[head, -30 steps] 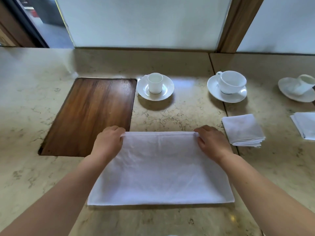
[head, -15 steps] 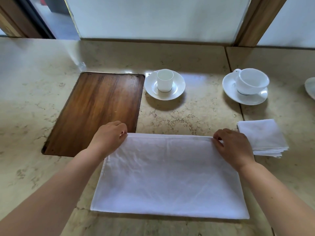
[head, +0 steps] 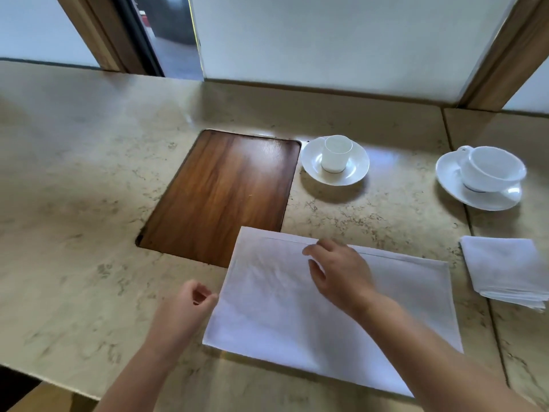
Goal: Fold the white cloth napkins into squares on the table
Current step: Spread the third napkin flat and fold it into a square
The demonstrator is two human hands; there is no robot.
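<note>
Left hand (head: 185, 307) is pinching the napkin (head: 297, 316) at its left edge; right hand (head: 338, 273) is lying spread, palm down, on top, gripping nothing. Napkin is lying half-folded on the marble table (head: 74, 203), overlapping a wood inlay (head: 219, 191). No readable writing.

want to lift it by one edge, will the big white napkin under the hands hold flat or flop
The napkin will likely flop: it lies limp, with soft wrinkles near the right hand. It looks thin and light. It may slide easily, since the marble table looks polished.
</note>
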